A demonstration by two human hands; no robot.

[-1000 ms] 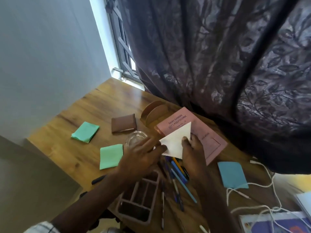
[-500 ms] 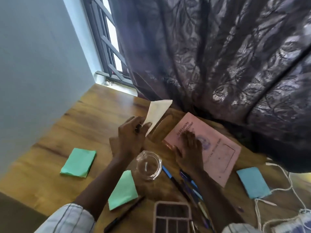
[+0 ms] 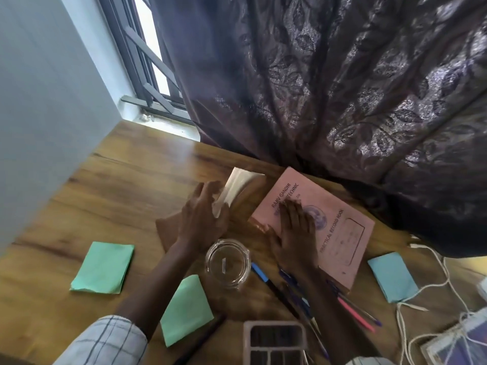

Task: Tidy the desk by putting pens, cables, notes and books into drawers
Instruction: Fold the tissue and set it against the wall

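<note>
My left hand [image 3: 203, 219] pinches a folded white paper note [image 3: 234, 189] and holds it against the wooden holder [image 3: 250, 196] at the back of the desk. My right hand [image 3: 292, 233] lies flat, fingers spread, on the pink record book [image 3: 340, 233]. Two green notes [image 3: 104, 267] [image 3: 184, 312] lie to the left and front. A blue note [image 3: 392, 277] sits at the right. Several pens [image 3: 303, 293] lie in front of the book. A white cable [image 3: 432, 285] trails at the right.
A glass ashtray [image 3: 228, 262] stands between my forearms. A brown note [image 3: 167, 230] lies partly under my left wrist. A compartment organiser [image 3: 275, 343] sits at the near edge. A dark curtain [image 3: 329, 88] hangs over the desk's [image 3: 118, 185] back edge. A book [image 3: 458, 343] lies at bottom right.
My left hand took the white note from both hands and carried it back and left to the wooden holder. My right hand let go and settled flat on the pink book.
</note>
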